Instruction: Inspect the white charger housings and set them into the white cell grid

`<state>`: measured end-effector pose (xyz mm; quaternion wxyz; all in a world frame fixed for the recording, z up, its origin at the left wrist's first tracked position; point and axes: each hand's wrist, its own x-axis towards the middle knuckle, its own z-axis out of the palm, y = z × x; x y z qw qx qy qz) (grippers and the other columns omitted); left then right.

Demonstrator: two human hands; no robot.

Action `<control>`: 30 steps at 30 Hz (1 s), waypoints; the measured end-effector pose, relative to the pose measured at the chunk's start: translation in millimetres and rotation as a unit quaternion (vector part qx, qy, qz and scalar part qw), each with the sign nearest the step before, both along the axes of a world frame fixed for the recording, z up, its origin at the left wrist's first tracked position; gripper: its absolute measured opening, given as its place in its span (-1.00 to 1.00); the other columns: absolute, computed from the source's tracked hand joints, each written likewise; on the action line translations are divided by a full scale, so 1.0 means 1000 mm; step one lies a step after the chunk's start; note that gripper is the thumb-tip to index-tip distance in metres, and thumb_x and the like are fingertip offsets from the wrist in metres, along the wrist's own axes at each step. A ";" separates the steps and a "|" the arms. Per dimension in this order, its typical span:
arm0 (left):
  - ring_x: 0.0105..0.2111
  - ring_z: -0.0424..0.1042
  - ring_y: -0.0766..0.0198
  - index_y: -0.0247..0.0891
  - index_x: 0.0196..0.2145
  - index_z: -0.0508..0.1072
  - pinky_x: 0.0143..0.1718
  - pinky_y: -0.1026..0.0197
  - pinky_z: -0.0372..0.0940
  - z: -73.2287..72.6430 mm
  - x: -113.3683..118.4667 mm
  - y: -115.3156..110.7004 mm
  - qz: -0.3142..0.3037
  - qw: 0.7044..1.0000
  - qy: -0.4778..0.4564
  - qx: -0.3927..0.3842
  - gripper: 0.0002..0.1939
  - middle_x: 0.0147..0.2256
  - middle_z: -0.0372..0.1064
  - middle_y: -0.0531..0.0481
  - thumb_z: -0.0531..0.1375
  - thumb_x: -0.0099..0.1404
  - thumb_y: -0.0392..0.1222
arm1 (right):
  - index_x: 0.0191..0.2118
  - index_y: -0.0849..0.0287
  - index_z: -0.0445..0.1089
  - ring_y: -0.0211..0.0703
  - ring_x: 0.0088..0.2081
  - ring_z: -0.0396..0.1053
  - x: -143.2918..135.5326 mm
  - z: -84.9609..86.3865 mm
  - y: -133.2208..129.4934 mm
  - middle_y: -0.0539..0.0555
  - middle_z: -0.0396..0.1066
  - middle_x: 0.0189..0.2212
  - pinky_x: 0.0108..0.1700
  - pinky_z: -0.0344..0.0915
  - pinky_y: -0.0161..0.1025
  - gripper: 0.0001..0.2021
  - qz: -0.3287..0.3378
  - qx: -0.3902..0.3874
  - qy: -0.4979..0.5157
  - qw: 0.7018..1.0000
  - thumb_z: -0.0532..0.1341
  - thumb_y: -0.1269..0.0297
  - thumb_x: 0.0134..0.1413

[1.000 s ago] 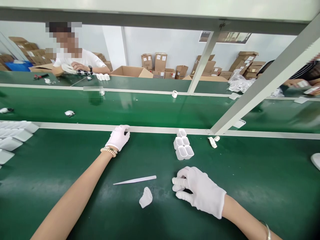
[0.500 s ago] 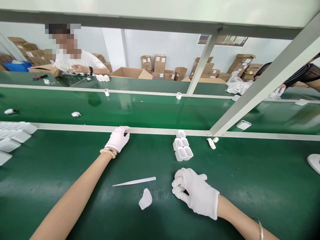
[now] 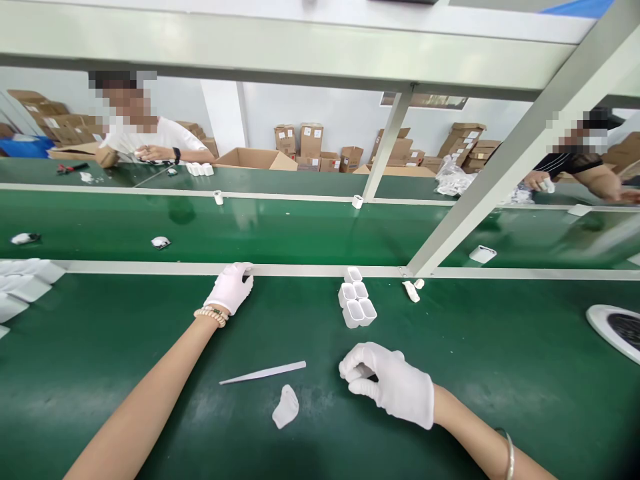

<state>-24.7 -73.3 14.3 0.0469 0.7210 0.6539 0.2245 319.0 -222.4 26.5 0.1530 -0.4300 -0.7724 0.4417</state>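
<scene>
White cups (image 3: 355,311), right of centre, lie just above my nearer right hand (image 3: 393,383), cluster's long axis running up-frame. Its fingers curl; left hand (image 3: 230,288) at rail (image 3: 310,271). Can't tell if either grips.

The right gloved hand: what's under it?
The green table shows around the edges of the right hand. Whatever may lie beneath its palm and curled fingers is covered by the glove, so I can't tell whether anything is there.

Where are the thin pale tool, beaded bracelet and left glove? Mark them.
Thin pale tool (image 3: 270,371): head view, mid-length.
Beaded bracelet (image 3: 214,315): head view, its beads.
Left glove (image 3: 228,289): head view, back of hand.
</scene>
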 end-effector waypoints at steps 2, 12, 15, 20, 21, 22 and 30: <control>-0.01 0.53 0.02 -0.30 0.02 0.52 0.13 0.05 0.37 0.000 0.000 0.000 0.000 1.000 0.001 0.000 -0.62 -0.07 0.56 -0.18 0.11 0.28 -0.26 | -0.23 0.08 0.34 -0.10 -0.29 0.43 0.005 0.003 0.002 0.02 0.42 -0.39 -0.18 0.39 -0.08 -0.80 -0.027 -0.028 0.071 0.997 0.18 0.07 0.30; 0.01 0.52 -0.02 -0.33 0.04 0.51 0.16 -0.01 0.36 -0.004 -0.004 0.002 -0.014 1.000 -0.002 0.000 -0.59 -0.06 0.56 -0.22 0.07 0.29 -0.22 | -0.18 0.05 0.54 -0.22 -0.43 0.23 0.012 0.033 0.004 -0.07 0.29 -0.48 -0.29 0.27 -0.20 -0.77 -0.183 -0.244 0.560 0.770 0.30 0.03 0.23; 0.02 0.52 -0.03 -0.35 0.04 0.50 0.15 -0.01 0.36 -0.004 -0.005 0.003 -0.016 1.000 0.001 -0.005 -0.58 -0.06 0.56 -0.24 0.07 0.29 -0.21 | -0.36 0.10 0.53 -0.24 -0.47 0.16 0.008 0.035 0.003 -0.08 0.20 -0.56 -0.29 0.26 -0.21 -0.75 -0.205 -0.264 0.572 0.749 0.33 0.03 0.19; 0.02 0.52 -0.05 -0.33 0.03 0.51 0.14 -0.02 0.38 -0.002 -0.005 0.002 -0.013 1.000 0.013 -0.003 -0.58 -0.05 0.56 -0.23 0.07 0.28 -0.19 | -0.34 0.10 0.55 -0.29 -0.57 -0.01 0.008 0.030 0.011 -0.14 0.07 -0.64 -0.43 0.13 -0.27 -0.77 -0.314 -0.205 0.507 0.776 0.36 0.04 0.14; 0.02 0.51 -0.05 -0.33 0.03 0.51 0.14 -0.02 0.38 -0.001 -0.005 0.002 -0.013 1.000 0.016 -0.003 -0.57 -0.05 0.56 -0.24 0.06 0.28 -0.19 | -0.30 0.10 0.56 -0.29 -0.57 0.00 0.008 0.029 0.012 -0.14 0.08 -0.65 -0.44 0.13 -0.26 -0.77 -0.324 -0.193 0.495 0.783 0.37 0.04 0.12; 0.03 0.51 -0.06 -0.34 0.03 0.51 0.14 -0.03 0.38 -0.001 -0.005 0.002 -0.014 1.000 0.018 -0.002 -0.57 -0.05 0.56 -0.24 0.06 0.28 -0.19 | -0.25 0.10 0.57 -0.28 -0.56 0.03 0.008 0.029 0.013 -0.14 0.11 -0.64 -0.43 0.14 -0.25 -0.77 -0.330 -0.185 0.487 0.787 0.39 0.05 0.11; 0.02 0.51 -0.02 -0.29 0.01 0.52 0.13 0.00 0.39 -0.003 -0.007 0.003 -0.015 1.000 0.014 0.006 -0.59 -0.05 0.56 -0.20 0.08 0.26 -0.20 | -0.47 0.10 0.42 0.03 -0.34 0.45 0.013 0.042 0.006 0.08 0.50 -0.58 -0.08 0.34 0.03 -0.55 -0.237 -0.077 0.298 0.922 0.17 -0.14 0.28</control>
